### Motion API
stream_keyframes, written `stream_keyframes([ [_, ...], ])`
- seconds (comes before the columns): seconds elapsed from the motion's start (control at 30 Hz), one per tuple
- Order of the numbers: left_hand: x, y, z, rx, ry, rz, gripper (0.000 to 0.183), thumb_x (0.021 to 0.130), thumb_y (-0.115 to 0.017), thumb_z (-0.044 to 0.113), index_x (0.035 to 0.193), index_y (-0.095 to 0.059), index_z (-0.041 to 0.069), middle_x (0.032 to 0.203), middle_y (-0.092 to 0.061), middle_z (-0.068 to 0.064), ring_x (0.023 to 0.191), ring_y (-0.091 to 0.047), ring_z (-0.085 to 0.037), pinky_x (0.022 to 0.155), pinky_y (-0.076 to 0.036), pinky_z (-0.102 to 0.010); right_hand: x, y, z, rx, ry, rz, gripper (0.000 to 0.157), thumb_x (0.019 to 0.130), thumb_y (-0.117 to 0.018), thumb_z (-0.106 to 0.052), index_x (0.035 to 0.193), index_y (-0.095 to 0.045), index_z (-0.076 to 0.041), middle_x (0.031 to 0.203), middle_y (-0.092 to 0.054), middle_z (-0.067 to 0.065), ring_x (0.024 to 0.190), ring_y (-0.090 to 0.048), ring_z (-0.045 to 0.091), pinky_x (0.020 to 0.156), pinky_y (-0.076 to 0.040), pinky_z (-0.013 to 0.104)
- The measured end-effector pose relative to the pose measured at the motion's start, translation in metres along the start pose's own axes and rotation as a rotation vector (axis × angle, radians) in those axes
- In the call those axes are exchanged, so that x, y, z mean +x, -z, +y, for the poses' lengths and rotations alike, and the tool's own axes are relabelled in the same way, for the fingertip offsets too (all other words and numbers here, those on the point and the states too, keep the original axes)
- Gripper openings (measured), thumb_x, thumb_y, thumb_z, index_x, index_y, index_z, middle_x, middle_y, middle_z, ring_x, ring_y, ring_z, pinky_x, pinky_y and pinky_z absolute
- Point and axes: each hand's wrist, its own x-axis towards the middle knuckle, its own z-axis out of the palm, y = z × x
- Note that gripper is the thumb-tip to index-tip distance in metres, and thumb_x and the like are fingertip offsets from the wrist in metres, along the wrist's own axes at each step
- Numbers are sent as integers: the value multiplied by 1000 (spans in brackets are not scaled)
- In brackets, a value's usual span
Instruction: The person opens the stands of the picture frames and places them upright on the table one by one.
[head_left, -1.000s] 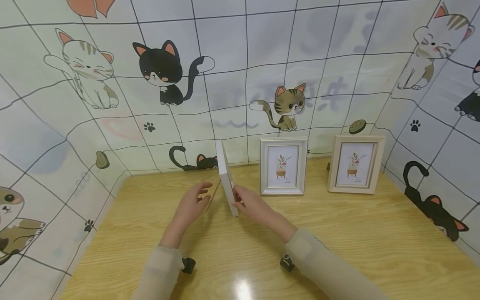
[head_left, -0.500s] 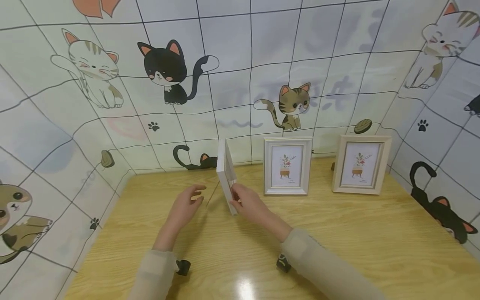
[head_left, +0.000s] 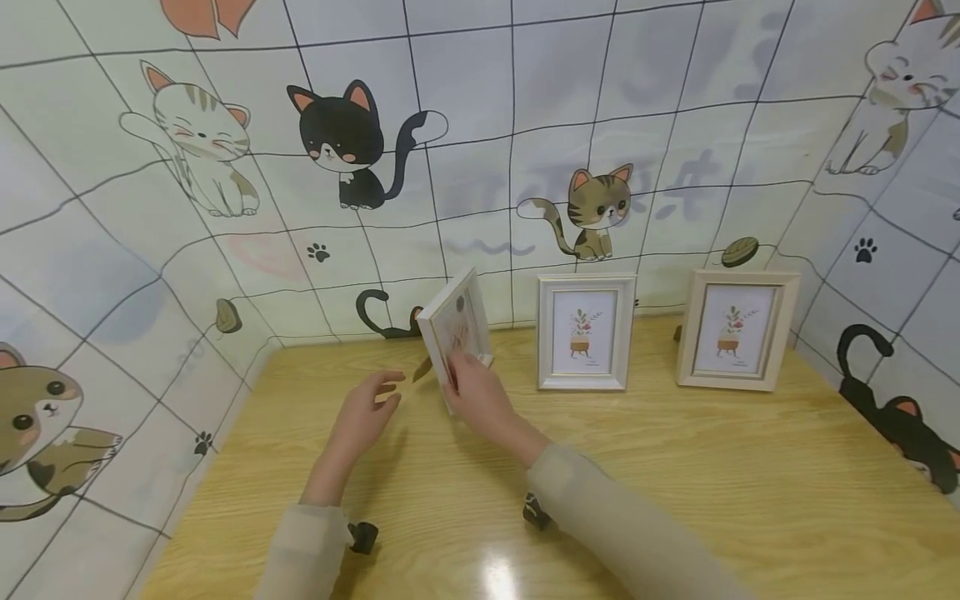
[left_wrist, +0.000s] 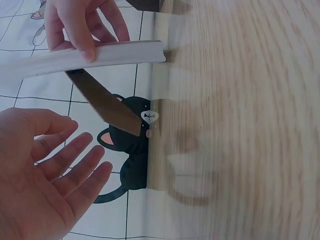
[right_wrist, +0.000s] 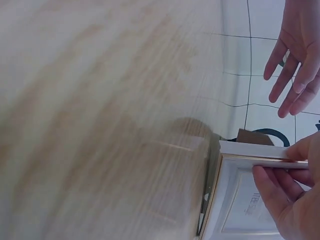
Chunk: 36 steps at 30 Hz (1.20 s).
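My right hand grips the near side edge of a white picture frame. The frame is tilted; in the head view its picture side shows obliquely and the fingers cover part of it. From its back a brown stand leg sticks out at an angle. The left hand hovers to the left of the frame, fingers loosely bent and apart from it. In the left wrist view that hand has its palm showing and holds nothing. Whether the frame's lower edge touches the table cannot be told.
A silver-white picture frame with a potted-plant print stands to the right. Beyond it stands a cream picture frame with a similar print. The wooden table meets a cat-patterned wall covering at the back and sides.
The held frame has turned so that more of its picture side faces the head view, and it now leans. The right hand has shifted left with it. The left hand has drawn slightly away.
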Motion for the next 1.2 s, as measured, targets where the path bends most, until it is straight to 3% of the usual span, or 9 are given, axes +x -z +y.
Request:
stream_keyframes([
  [0.43, -2, 1, -2, -2, -7, 24, 33, 99, -57, 7, 132, -57, 4, 141, -58, -16, 129, -57, -39, 103, -52, -49, 18, -16, -9, -226, 28, -3, 18, 88, -69, -15, 95, -53, -9, 82, -62, 7, 67, -62, 20, 51, -50, 31],
  [0.73, -2, 0, -3, 1, -4, 22, 33, 99, -57, 7, 132, -57, 3, 140, -58, -16, 129, -57, -39, 102, -52, -52, 15, -12, -22, -213, 2, -79, 21, 88, -70, -16, 94, -52, -9, 78, -60, 5, 62, -59, 18, 48, -45, 26],
  [0.97, -4, 0, -4, 13, 0, 24, 32, 100, -56, 8, 132, -57, 4, 141, -58, -17, 129, -56, -40, 102, -52, -51, 10, -12, -37, -129, -88, -176, 26, 93, -71, -24, 101, -52, -8, 75, -61, 5, 59, -58, 18, 48, -44, 25],
  [1.2, -7, 2, -5, 16, 0, 33, 33, 100, -55, 8, 132, -56, 3, 142, -57, -18, 129, -56, -40, 102, -52, -51, 4, -9, -39, -102, -29, -146, 24, 92, -71, -22, 98, -54, -7, 75, -60, 3, 59, -57, 15, 49, -44, 23],
])
